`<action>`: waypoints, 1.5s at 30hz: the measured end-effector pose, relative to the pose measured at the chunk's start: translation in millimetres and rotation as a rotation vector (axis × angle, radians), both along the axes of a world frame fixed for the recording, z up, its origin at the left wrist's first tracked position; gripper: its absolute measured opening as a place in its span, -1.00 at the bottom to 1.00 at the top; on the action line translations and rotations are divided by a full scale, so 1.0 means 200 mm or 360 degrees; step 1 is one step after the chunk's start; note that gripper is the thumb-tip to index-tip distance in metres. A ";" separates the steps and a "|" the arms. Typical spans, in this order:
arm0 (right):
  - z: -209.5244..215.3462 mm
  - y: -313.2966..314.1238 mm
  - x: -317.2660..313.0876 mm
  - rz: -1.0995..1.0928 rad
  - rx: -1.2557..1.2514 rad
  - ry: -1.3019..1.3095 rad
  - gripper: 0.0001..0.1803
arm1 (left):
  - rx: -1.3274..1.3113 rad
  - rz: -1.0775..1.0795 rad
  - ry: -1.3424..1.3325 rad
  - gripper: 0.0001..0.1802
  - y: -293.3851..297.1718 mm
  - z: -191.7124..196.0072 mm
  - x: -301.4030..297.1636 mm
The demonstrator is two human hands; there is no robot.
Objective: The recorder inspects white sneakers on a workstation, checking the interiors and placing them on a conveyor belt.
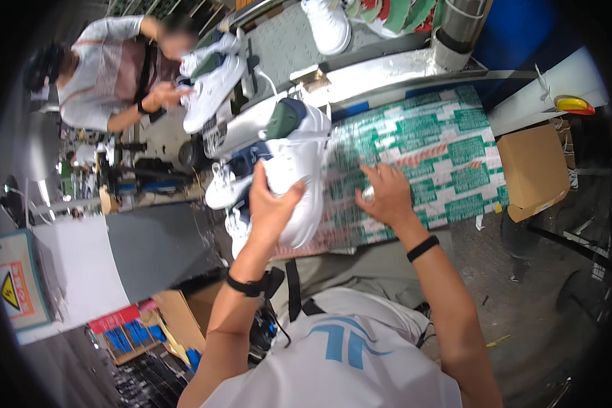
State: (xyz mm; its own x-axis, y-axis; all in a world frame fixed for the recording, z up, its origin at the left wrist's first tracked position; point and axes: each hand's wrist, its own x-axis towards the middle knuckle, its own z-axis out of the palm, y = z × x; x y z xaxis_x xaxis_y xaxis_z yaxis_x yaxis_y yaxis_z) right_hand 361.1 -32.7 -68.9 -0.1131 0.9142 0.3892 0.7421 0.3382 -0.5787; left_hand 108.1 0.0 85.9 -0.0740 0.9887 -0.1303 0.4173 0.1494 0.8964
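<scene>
A white sneaker (pixel 311 163) with a green and navy lining is gripped in my left hand (pixel 270 204), the thumb lying across its side. It is held over the left end of a work surface (pixel 449 156) covered in green and white printed tape. To the right of the sneaker, my right hand (pixel 389 196) hovers over or rests on that surface, with thumb and fingers apart. A small shiny spot shows by its fingertips, too unclear to name. More white sneakers (pixel 226 187) with navy linings stand just left of my left hand, partly hidden by it.
Along the far side runs a metal-edged conveyor (pixel 285 47) carrying a white shoe (pixel 328 28) and green and red pieces. Across it, at upper left, a co-worker (pixel 119 75) handles a white sneaker (pixel 214 88). A cardboard box (pixel 534 170) stands right of the taped surface.
</scene>
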 end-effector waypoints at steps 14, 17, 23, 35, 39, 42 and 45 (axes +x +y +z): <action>0.45 -0.47 -0.25 0.0443 -0.0478 0.0523 -0.02 | -0.0103 0.0031 -0.0266 -0.38 -0.29 -0.47 -0.16; 0.45 -0.37 -0.36 0.0560 -0.0066 -0.0101 0.03 | 0.0390 -0.0182 -0.0017 -0.38 -0.20 -0.33 -0.19; 0.46 -0.24 -0.45 0.0607 0.0087 -0.0589 -0.02 | 0.0411 -0.1163 0.0641 -0.23 0.22 -0.23 -0.28; 0.58 -0.29 -0.52 0.0465 -0.0673 0.0271 -0.11 | 0.0445 -0.1068 0.0822 -0.37 0.25 -0.22 -0.28; 0.56 -0.35 -0.43 0.0566 -0.0678 0.0421 -0.13 | 0.0383 -0.1044 0.0755 -0.39 0.25 -0.23 -0.27; 0.73 -0.50 -0.49 0.0800 -0.1127 0.0311 -0.13 | 0.0430 -0.1051 0.0722 -0.39 0.24 -0.25 -0.28; 0.68 -0.74 -0.62 0.1089 -0.0939 0.0362 -0.13 | 0.0449 -0.1061 0.0795 -0.36 0.25 -0.24 -0.29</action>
State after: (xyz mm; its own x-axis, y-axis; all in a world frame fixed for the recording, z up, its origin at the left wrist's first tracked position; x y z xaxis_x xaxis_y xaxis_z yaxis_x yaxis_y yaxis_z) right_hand 238.0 -180.7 66.2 -0.6786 0.7335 -0.0383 0.3373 0.2648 -0.9034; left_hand 50.6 50.6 38.7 0.5470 0.8369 0.0187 0.6921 -0.4647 0.5523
